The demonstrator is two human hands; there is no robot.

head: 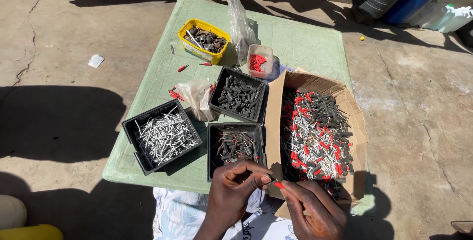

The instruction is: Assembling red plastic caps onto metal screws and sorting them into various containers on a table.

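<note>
My left hand [231,190] and my right hand [313,209] meet over the near edge of the green table [300,43]. Together they pinch one small part with a black body and a red tip [276,183]. Just beyond my hands lies an open cardboard box [276,107] heaped with red-tipped, black and white parts. In front of my left hand stands a black tray [213,146] with several black parts that have red ends.
A black tray of metal pins [134,127] stands at the left, a black tray of dark sleeves [217,92] behind. Farther back are a yellow tub [189,47] of metal bits, a clear cup of red caps [258,62] and plastic bags [239,23]. Jugs [453,18] stand far right.
</note>
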